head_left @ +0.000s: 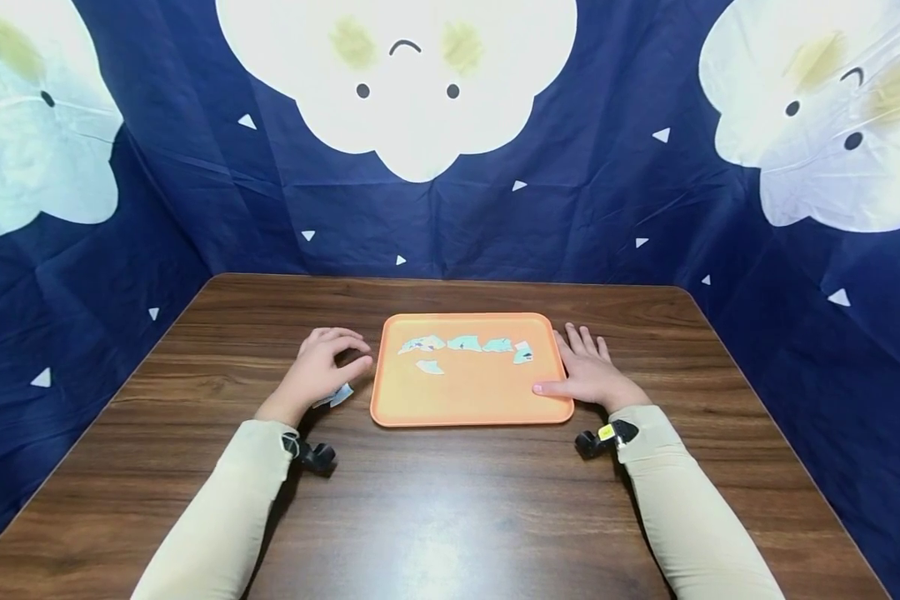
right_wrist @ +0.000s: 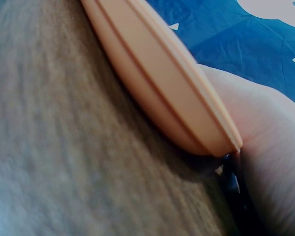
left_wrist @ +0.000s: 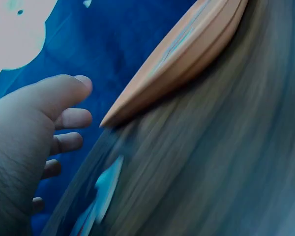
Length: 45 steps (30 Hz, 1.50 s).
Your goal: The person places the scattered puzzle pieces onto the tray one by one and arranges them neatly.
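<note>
An orange tray (head_left: 480,396) lies in the middle of the table. Torn light-blue paper pieces form a row along its far part, from a piece (head_left: 423,343) at the left to one (head_left: 523,356) at the right; a loose piece (head_left: 430,367) lies below the row. My left hand (head_left: 317,371) hovers by the tray's left rim, fingers loosely bent, nothing between thumb and fingers. Beneath it, more paper scraps (head_left: 341,395) lie on the wood. My right hand (head_left: 591,375) rests on the tray's right edge, thumb over the rim, fingers straight alongside.
The brown wooden table (head_left: 435,508) stands against a dark blue cloth (head_left: 435,225) with white clouds and triangles, which hangs at the back and both sides. A small black camera (head_left: 317,458) is strapped at the left wrist, another (head_left: 591,443) at the right.
</note>
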Available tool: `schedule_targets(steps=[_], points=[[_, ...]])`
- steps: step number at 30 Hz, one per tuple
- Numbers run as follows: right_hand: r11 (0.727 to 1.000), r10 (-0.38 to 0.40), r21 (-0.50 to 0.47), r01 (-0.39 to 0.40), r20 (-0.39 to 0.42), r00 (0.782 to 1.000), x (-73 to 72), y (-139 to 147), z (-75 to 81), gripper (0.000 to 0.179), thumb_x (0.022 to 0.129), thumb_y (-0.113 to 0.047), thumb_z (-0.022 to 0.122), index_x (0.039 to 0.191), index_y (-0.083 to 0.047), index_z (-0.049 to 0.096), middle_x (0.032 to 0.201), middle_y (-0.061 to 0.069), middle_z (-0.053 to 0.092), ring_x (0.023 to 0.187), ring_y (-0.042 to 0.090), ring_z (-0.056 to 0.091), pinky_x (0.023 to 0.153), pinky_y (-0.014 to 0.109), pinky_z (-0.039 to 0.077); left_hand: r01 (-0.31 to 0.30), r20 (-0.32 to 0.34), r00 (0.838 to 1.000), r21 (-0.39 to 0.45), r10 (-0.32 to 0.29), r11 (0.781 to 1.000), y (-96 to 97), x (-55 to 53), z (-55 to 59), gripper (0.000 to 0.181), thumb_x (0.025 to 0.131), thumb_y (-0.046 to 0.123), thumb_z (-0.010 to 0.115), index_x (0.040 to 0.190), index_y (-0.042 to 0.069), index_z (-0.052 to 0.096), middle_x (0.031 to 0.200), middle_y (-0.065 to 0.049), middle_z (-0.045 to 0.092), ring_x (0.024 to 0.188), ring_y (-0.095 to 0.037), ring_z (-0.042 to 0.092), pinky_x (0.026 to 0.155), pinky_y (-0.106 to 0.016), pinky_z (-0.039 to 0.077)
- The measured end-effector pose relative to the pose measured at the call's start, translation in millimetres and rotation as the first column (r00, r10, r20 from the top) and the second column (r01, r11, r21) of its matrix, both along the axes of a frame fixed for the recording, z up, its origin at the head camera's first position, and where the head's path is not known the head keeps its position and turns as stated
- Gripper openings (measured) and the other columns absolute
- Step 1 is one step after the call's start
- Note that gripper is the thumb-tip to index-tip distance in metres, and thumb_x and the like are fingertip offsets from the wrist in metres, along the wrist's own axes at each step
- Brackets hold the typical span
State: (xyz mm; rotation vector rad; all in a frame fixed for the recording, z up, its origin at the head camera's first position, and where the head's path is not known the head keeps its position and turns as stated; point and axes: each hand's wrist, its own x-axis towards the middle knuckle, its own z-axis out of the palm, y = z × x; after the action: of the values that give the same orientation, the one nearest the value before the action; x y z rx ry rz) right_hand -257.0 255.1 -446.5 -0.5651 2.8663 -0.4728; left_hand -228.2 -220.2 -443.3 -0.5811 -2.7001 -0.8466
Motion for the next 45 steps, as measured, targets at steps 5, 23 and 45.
schedule_targets(steps=[5,23,45], points=[[1.0,0.002,-0.001,-0.002,-0.003,1.0,-0.2,-0.3,1.0,0.121,0.08,-0.078,0.06,0.162,-0.005,0.01,0.166,0.026,-0.003,0.152,0.045,-0.01,0.117,0.066,-0.007,-0.003,-0.009,1.0,0.03,0.004,1.0,-25.5,4.8,-5.4,0.026,0.094,0.029,0.07,0.113,0.011,0.073,0.12,-0.009,0.067,0.12,-0.038,0.05,0.103,-0.059,0.031],[1.0,0.001,-0.002,-0.001,-0.008,1.0,-1.6,-0.9,-4.1,0.12,0.081,-0.078,0.059,0.162,-0.005,0.009,0.166,0.026,-0.003,0.152,0.046,-0.01,0.116,0.067,-0.007,0.147,-0.035,0.989,0.078,-0.144,0.986,-63.9,30.8,-17.0,0.021,0.087,0.003,0.069,0.099,0.018,0.076,0.125,-0.017,0.064,0.119,-0.041,0.044,0.095,-0.056,0.028],[1.0,-0.003,0.0,0.003,0.0,1.0,-1.3,0.1,-1.6,0.12,0.081,-0.079,0.059,0.162,-0.006,0.01,0.166,0.026,-0.003,0.152,0.046,-0.009,0.116,0.066,-0.008,0.077,0.008,0.997,-0.022,-0.077,0.997,-73.7,39.3,-16.0,0.027,0.075,0.012,0.082,0.091,0.027,0.067,0.132,-0.013,0.06,0.122,-0.044,0.041,0.096,-0.06,0.028]])
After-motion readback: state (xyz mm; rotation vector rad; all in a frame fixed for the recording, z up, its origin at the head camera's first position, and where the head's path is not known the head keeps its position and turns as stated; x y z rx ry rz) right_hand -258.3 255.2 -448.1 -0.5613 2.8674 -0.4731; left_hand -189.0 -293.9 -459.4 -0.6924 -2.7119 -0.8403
